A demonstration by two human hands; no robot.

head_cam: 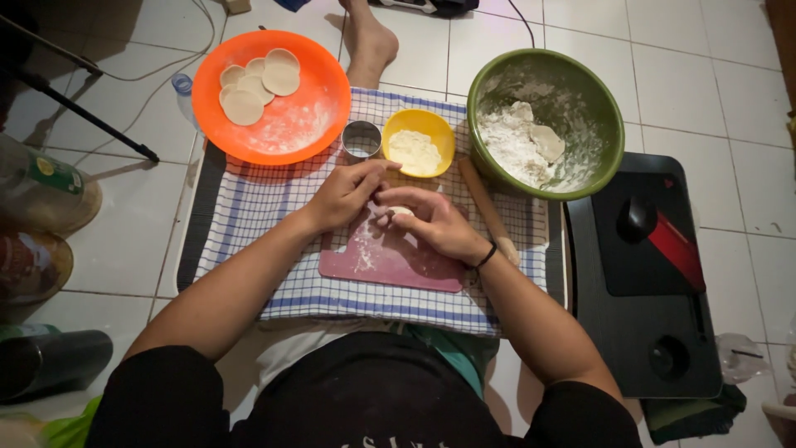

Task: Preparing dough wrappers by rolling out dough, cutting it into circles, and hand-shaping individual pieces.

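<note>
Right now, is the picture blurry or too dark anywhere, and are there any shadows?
In the head view, the middle is sharp and well lit: the left hand and right hand pinching the dough piece show clearly. The left edge is dim, and the bottles there look soft. The tripod leg casts a faint shadow on the tiles. The straight tile lines bend slightly near the edges.

We are seeing an orange plate carrying pale dough rounds, a green bowl holding flour, and a black tray lying on the tiled floor.
</note>
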